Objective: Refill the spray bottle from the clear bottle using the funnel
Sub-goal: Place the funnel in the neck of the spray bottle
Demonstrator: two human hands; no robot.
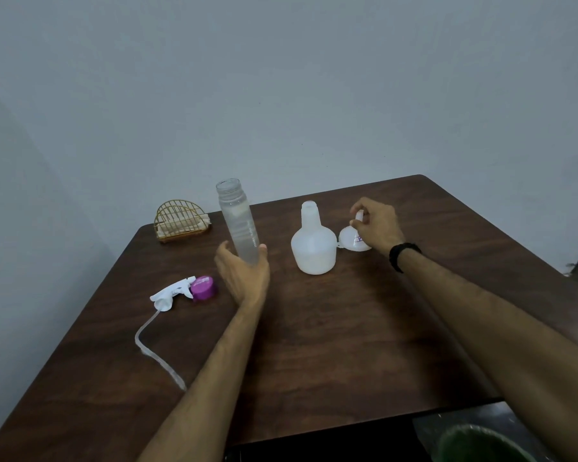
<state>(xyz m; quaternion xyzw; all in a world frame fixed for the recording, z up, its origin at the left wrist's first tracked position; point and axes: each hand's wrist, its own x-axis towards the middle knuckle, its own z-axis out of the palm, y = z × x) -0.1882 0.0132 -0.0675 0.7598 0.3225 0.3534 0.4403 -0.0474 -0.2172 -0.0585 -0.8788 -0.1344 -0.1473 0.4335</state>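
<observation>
Tabletop (314,345) of dark wood grain: my left hand (244,271) cups open around the base of the uncapped clear bottle (237,221), while my right hand (377,225) pinches the spout of the white funnel (349,240), which its fingers partly hide. Translucent spray bottle (312,241) stands open-necked just beside the funnel at its 9 o'clock. Trigger head (171,295) with tube and purple cap (203,287) lie at 8 o'clock of the clear bottle, and a gold wire holder (181,220) sits at its 10 o'clock.

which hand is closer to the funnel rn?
Right. The right hand pinches the funnel spout beside the spray bottle; the left hand is across at the clear bottle.
</observation>
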